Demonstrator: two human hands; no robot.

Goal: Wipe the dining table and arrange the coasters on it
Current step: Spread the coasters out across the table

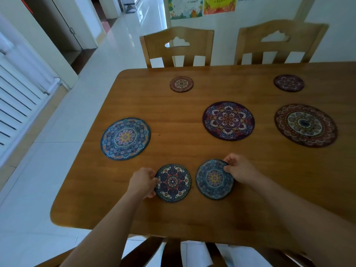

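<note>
Each hand's fingers pinch a small coaster: left hand (143,183) the red-centred coaster (172,182), right hand (239,168) the blue coaster (214,179), on the wooden surface (173,112); two chairs (177,47) stand beyond, above a white tiled floor (57,122).

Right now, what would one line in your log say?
step: arranging coasters | left hand: grips red-and-navy coaster | right hand: pinches blue coaster | table: five other mats laid out

Two wooden chairs (177,47) stand at top centre, a white radiator (17,89) at left, over glossy pale floor tiles (63,112).
</note>
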